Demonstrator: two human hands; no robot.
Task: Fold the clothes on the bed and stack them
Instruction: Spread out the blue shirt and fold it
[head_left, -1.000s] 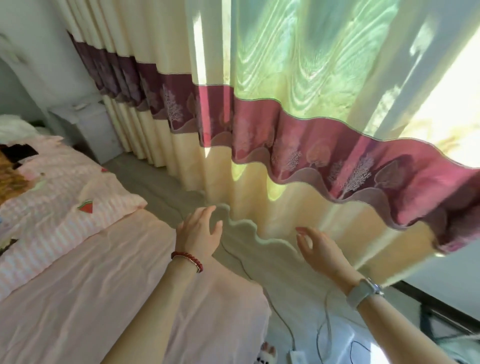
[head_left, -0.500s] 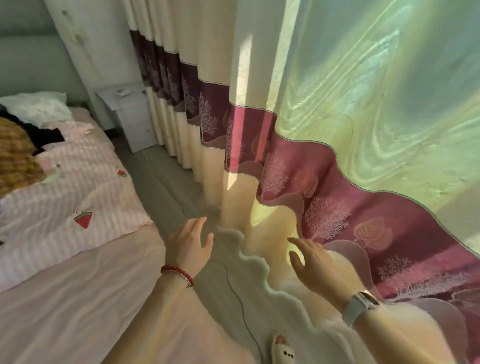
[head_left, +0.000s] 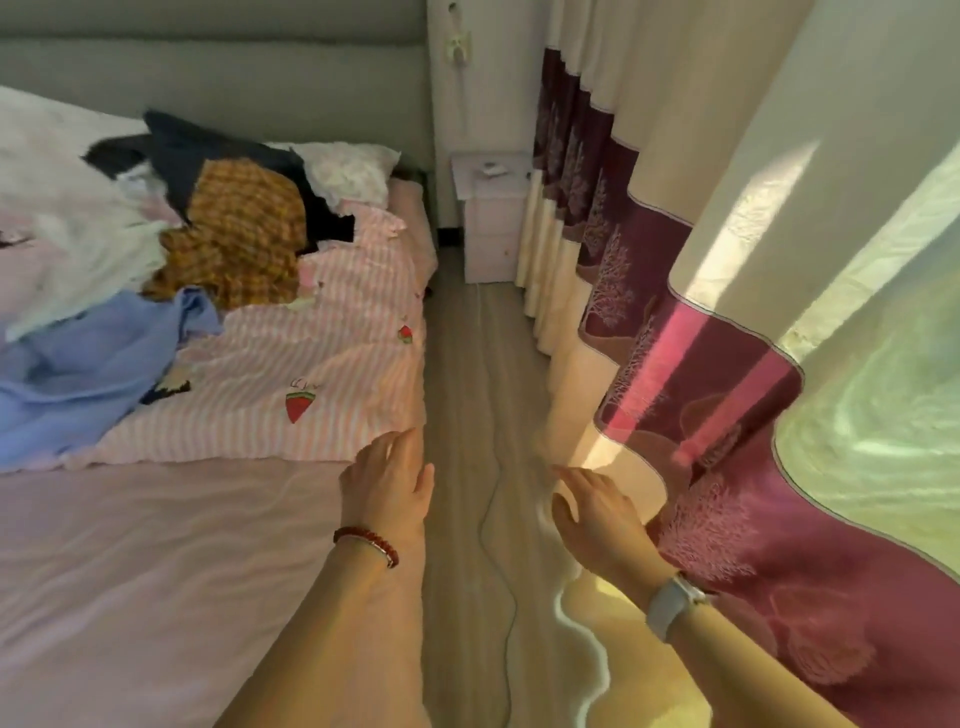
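Note:
A heap of unfolded clothes lies at the far left of the bed (head_left: 130, 545): a blue garment (head_left: 88, 374), a mustard checked shirt (head_left: 244, 239), a dark navy piece (head_left: 202, 150) and white pieces (head_left: 78, 244). They rest on a pink striped quilt (head_left: 311, 364) with watermelon prints. My left hand (head_left: 387, 486), with a red bead bracelet, hovers open over the bed's right edge and holds nothing. My right hand (head_left: 597, 514), with a watch at the wrist, is stretched out open over the floor beside the curtain, empty.
A cream and maroon curtain (head_left: 701, 338) hangs along the right. A narrow strip of wooden floor (head_left: 467, 389) runs between bed and curtain, with a thin cable (head_left: 493, 519) on it. A white nightstand (head_left: 491, 213) stands by the grey headboard (head_left: 218, 78).
The view has swung left from the curtain toward the bed, bringing the clothes heap and headboard into sight. Both hands stay open and empty, held out in front.

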